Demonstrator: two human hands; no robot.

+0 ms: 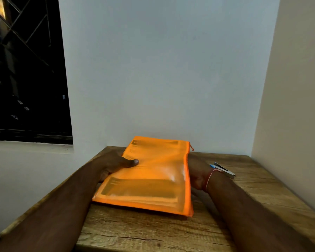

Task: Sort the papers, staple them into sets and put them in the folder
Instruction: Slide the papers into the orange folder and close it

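An orange see-through zip folder (pixel 153 171) with printed papers showing inside it is held just above the wooden table (pixel 135 231), tilted a little. My left hand (pixel 113 164) grips its left edge, thumb on top of the cover. My right hand (pixel 196 171) holds the right, zipped edge; its fingers are hidden behind the folder. The zip pull (pixel 191 148) hangs at the far right corner. A stapler (pixel 223 169), silver with a blue part, lies on the table just right of my right wrist.
The table stands in a corner: a white wall (pixel 171 79) directly behind it and a cream wall (pixel 295 106) along its right side. A dark window with a grille (pixel 25 70) is at the left.
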